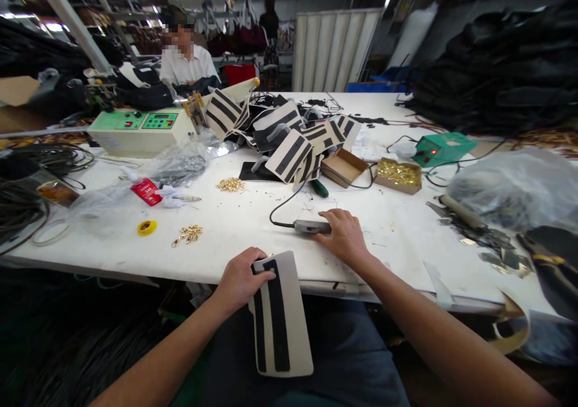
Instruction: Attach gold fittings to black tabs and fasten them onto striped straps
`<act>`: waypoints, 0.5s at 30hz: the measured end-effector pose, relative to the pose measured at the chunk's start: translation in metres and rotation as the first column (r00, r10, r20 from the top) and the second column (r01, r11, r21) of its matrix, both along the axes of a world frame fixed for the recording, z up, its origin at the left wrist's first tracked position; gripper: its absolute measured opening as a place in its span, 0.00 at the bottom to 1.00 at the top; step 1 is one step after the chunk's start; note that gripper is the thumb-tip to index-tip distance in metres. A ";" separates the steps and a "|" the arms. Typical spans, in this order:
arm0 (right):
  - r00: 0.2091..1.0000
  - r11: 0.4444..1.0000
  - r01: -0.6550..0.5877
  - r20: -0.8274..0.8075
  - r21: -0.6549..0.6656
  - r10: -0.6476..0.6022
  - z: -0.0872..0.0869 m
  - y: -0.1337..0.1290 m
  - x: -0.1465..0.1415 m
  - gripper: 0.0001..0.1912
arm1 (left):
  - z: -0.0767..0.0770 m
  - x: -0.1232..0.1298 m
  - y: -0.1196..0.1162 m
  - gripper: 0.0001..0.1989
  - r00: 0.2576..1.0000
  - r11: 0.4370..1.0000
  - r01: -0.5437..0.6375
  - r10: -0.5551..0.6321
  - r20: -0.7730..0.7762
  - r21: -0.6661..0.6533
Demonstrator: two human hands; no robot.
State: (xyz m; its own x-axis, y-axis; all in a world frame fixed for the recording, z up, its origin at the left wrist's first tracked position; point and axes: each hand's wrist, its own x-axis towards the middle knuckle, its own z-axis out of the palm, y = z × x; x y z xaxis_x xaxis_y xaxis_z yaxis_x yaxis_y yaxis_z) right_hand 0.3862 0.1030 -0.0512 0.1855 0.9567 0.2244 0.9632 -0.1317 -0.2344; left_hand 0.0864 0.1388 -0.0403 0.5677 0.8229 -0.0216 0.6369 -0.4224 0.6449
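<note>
My left hand [244,277] grips a beige panel with black strips [295,316] by its upper left corner, the thumb on its face. The panel hangs over my lap at the table's front edge. On the table, my right hand [345,235] has its fingers around the end of a grey corded hand tool [309,226], likely an electric screwdriver. Its black cord runs back from the tool's left end. Behind it lies a dark green handle [320,188]. A small pile of gold clasps [189,234] sits left of my left hand.
Striped panels [289,154] are heaped at the back middle. Cardboard boxes, one holding gold pieces [397,172], stand near a green power unit [445,151]. A control box [142,130], yellow tape roll [147,227] and red packet [146,191] are leftward. A person [187,64] sits across.
</note>
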 end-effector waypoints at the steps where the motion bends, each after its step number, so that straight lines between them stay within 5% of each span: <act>1: 1.000 0.999 -0.022 -0.002 0.032 0.022 -0.001 -0.003 -0.002 0.27 | -0.001 -0.001 -0.005 0.07 1.000 1.000 0.005 -0.005 0.024 0.006; 11: 0.971 0.945 -0.192 -0.088 0.265 0.222 -0.001 -0.015 -0.019 0.19 | -0.021 -0.012 -0.025 0.04 0.950 0.957 0.113 -0.183 0.254 0.268; 15: 0.825 0.890 -0.372 -0.345 0.263 0.447 0.009 -0.015 -0.051 0.08 | -0.018 -0.019 -0.034 0.05 0.926 0.938 0.128 -0.230 0.301 0.321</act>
State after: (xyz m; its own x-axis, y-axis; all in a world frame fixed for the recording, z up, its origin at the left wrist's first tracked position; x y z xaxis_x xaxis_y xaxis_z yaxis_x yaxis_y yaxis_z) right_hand 0.3347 0.0884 -0.0418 -0.1079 0.9144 0.3902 0.7443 0.3345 -0.5780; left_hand 0.0671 0.1049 -0.0583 0.6389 0.6473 0.4158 0.3058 -0.7096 0.6348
